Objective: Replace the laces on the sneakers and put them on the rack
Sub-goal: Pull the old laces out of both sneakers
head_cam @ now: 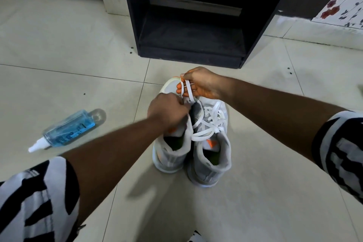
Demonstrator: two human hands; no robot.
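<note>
Standing side by side on the tiled floor (59,45), the two grey sneakers point their toes toward the dark rack (192,31), with a band of bare tile between toes and the rack's base. The left sneaker (170,153) and the right sneaker (211,155) touch along their inner sides. Open floor spreads to the left and right of the pair and in front of the heels toward the camera. A blue spray bottle (68,129) lies on its side well left of the shoes, its nozzle toward the lower left.

Both hands work over the front half of the left sneaker. The left hand (167,112) is curled and pinches the white lace (186,88) near the shoe's tongue, covering the eyelets there. The right hand (200,84) sits just beyond it, above the toe, fingers curled with the lace looped across them. The lace runs taut between the two hands. The right sneaker carries its own white lacing (210,122), loose and crossing, ends draped over the collar. Striped black-and-white sleeves (39,192) frame the lower corners.
</note>
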